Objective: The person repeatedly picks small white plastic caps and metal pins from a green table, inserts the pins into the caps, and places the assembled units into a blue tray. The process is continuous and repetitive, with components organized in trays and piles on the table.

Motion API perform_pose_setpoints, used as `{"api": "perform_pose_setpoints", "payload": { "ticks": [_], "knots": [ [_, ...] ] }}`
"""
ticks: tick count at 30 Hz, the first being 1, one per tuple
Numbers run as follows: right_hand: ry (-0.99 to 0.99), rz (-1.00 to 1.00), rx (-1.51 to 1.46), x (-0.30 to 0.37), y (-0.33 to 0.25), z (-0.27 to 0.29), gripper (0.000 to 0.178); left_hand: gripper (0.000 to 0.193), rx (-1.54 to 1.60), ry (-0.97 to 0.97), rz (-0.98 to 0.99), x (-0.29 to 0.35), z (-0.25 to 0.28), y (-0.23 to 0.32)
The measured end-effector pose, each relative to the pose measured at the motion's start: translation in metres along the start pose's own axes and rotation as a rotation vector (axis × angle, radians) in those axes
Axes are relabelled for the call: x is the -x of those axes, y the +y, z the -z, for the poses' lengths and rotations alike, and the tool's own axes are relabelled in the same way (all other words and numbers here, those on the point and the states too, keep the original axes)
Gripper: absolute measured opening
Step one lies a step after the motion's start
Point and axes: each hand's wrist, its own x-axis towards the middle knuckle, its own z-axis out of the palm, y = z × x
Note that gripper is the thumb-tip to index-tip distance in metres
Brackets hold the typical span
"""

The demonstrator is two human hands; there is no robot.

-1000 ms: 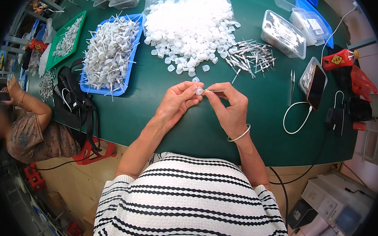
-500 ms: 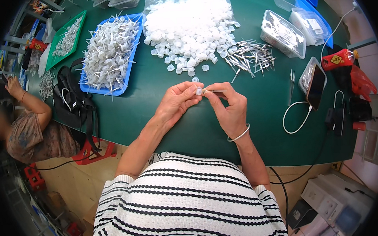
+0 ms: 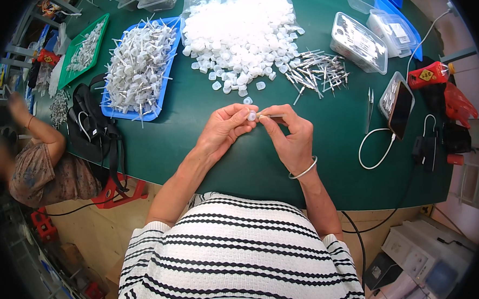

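Between the thumb and fingers of my left hand (image 3: pixel 220 130) is a small translucent white plastic cap (image 3: pixel 252 116). My right hand (image 3: pixel 291 133) pinches a thin metal pin (image 3: pixel 274 115), its end at the cap; my fingers partly hide it, so I cannot tell how far it sits inside. One loose cap (image 3: pixel 248 101) lies on the green table just beyond my fingertips. Farther off is a large heap of white caps (image 3: pixel 239 36), spilling from a clear plastic bag. To its right lies a pile of metal pins (image 3: pixel 319 72).
A blue tray (image 3: pixel 105 110) of capped pins stands at left, with a green tray (image 3: pixel 62 80) beyond it. A black bag (image 3: pixel 89 119) hangs at the left edge near another person (image 3: pixel 45 165). At right are tweezers (image 3: pixel 369 110), a phone (image 3: pixel 400 111), a white cable (image 3: pixel 360 154) and a clear box (image 3: pixel 358 43).
My hands keep nearly the same place and hold. The other person's raised hand at the left has moved slightly and is blurred.
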Motion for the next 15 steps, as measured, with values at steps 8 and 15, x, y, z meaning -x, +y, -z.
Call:
{"api": "perform_pose_setpoints", "payload": {
  "ticks": [8, 15],
  "knots": [
    [-0.010, 0.023, 0.023, 0.0005, -0.0007, 0.0004, 0.011, 0.027, -0.009, 0.015, 0.002, -0.0009, 0.0009, -0.0010],
    [-0.023, 0.051, 0.027, -0.0001, 0.0002, 0.0016, 0.012, 0.028, -0.014, 0.023, 0.002, 0.0006, -0.0011, 0.0000]
  ]
}}
